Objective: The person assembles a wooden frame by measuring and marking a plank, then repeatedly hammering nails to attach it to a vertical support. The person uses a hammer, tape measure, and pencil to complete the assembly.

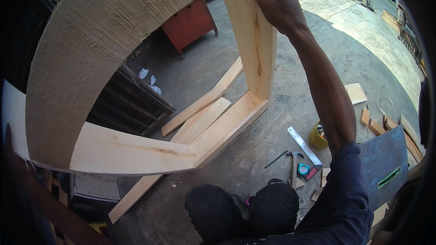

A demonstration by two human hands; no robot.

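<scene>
A large pale wooden frame (pixel 136 149), built of wide boards, stands tilted in front of me. A broad, rough-sawn board (pixel 59 90) forms its near upper left side. My right hand (pixel 279 7) grips the top of the frame's right-hand board, thumb on the inner face and the other fingers mostly hidden behind. At the far left rim, my left hand (pixel 9 143) is at the frame's left end with a thumb or finger against the pale wood; deep shadow hides most of it. Loose planks (pixel 204 95) lie on the floor behind and beneath the frame.
On the floor to the right are a hammer (pixel 294 163), a try square (pixel 305 147), a blue tape measure (pixel 303 169), a yellow bucket (pixel 318 138) and wood offcuts (pixel 377 127). A red cabinet (pixel 190 27) stands beyond the frame, near a dark slatted panel (pixel 129 100).
</scene>
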